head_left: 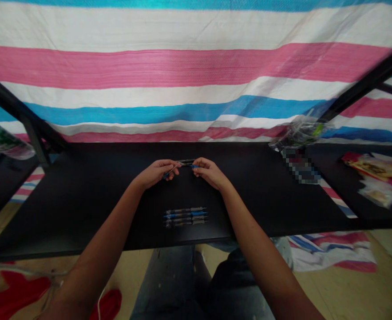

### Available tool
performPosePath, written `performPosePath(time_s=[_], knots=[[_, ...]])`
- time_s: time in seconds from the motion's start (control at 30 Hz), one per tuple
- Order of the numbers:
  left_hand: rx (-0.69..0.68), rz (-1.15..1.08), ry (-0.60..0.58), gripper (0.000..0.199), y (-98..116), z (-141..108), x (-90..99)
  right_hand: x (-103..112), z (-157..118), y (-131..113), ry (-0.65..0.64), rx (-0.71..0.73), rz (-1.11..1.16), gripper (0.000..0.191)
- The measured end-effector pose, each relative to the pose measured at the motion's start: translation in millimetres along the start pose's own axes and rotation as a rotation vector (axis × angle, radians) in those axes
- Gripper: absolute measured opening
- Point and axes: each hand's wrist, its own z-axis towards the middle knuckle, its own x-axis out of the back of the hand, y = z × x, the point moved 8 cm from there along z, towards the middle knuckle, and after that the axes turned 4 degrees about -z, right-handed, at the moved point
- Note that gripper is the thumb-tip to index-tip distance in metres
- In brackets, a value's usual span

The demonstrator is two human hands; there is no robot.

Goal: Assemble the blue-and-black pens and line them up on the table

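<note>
Near the middle of the black table, my left hand [161, 172] pinches a thin blue and dark piece that looks like part of a pen. Close by on the right, my right hand [209, 171] has its fingers closed on a small blue pen part. A dark pen [185, 161] lies just beyond and between my fingertips. Nearer the front edge, several pens [185, 217] lie side by side in a stack of rows, one of them brighter blue. The exact shape of the held parts is too small to tell.
The black table [92, 195] spans the view. At its back right are a crumpled clear plastic bag [298, 131] and a blurred-out flat object [301, 168]. Packets [378, 169] lie on a surface further right. A striped sheet [182, 66] hangs behind; black metal bars stand at both sides.
</note>
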Motion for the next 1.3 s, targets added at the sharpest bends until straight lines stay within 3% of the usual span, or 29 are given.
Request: performPosePath(time_s=[0.27,0.83,1.1,1.3], knots=[[-0.046,0.068,0.016,0.034,3.0,0.1,2.7,2.0,0.7,4.1,0.008,-0.031,0.042,0.026],[-0.123,0.170,0.164,0.032,13.8,-1.3,14.7,-1.8,-0.9,-1.3,-0.002,-0.022,0.049,0.022],[-0.193,0.252,0.226,0.032,20.8,-3.3,18.2,1.3,-0.5,0.7,0.020,0.018,-0.098,0.022],[-0.253,0.438,0.229,0.028,25.6,-2.9,20.8,2.8,-1.4,-1.6,0.023,0.037,-0.187,0.022]])
